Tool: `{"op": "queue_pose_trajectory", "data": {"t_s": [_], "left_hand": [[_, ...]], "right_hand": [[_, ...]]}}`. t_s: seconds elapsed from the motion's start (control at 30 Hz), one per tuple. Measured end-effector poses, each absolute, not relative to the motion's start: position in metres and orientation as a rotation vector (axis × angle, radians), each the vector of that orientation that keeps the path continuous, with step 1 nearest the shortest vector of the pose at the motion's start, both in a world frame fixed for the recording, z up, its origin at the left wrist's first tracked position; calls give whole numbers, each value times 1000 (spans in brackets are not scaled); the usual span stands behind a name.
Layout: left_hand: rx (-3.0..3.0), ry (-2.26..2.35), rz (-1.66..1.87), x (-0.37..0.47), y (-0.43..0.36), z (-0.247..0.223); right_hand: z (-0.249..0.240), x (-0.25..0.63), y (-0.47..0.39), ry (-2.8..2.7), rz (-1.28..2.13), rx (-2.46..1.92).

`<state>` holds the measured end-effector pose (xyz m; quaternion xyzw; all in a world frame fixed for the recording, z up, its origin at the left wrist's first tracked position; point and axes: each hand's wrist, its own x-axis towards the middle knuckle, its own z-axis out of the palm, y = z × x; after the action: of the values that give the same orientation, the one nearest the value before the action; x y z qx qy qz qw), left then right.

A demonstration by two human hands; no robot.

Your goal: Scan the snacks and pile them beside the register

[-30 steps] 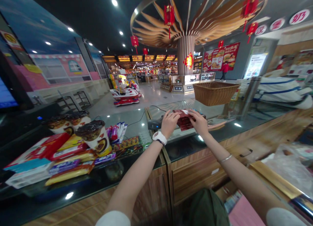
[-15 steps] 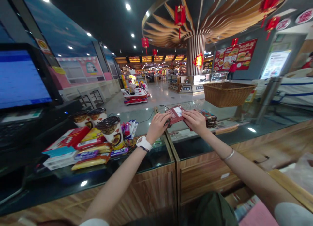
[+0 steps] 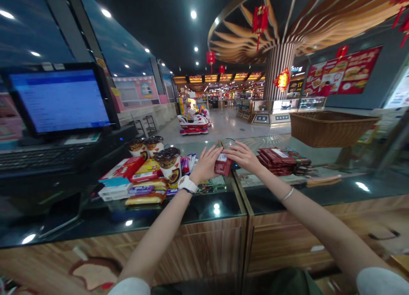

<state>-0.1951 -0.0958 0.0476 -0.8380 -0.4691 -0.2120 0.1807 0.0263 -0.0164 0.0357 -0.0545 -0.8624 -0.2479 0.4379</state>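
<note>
Both hands meet over the glass counter around a dark red packet [image 3: 223, 166] with a white label. My left hand [image 3: 207, 164], wearing a white watch, grips its left side. My right hand [image 3: 243, 158] has its fingers over the packet's top edge. To the right lies a stack of similar dark red packets [image 3: 276, 159], beside some darker ones [image 3: 298, 159]. On the left stand several lidded cups [image 3: 170, 166], next to yellow and purple snack packs [image 3: 148, 190] and a red box [image 3: 124, 169].
At the left are a lit monitor [image 3: 60, 99] and a dark keyboard [image 3: 64, 154]. A wicker basket [image 3: 332, 129] stands at the right on the far side. A gap between two counter sections [image 3: 244, 201] runs below the hands.
The view has swung left, showing more of the monitor. The packet has turned more upright between my hands. My right hand has come closer to my left, uncovering the packet stack.
</note>
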Motion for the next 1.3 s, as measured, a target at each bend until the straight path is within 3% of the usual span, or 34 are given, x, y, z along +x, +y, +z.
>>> {"op": "queue_pose_trajectory", "data": {"t_s": [0.37,0.6,1.3], "left_hand": [[-2033,-1380,-609,-188,-98,37],[-1991,-1409,-467,-176,-99,33],[-2096,-1355,-484,-186,-102,34]], "right_hand": [[31,22,-22,-2058,-283,-461],[21,3,-46,-2318,-402,-576],[17,16,-17,-2340,-468,-542]]}}
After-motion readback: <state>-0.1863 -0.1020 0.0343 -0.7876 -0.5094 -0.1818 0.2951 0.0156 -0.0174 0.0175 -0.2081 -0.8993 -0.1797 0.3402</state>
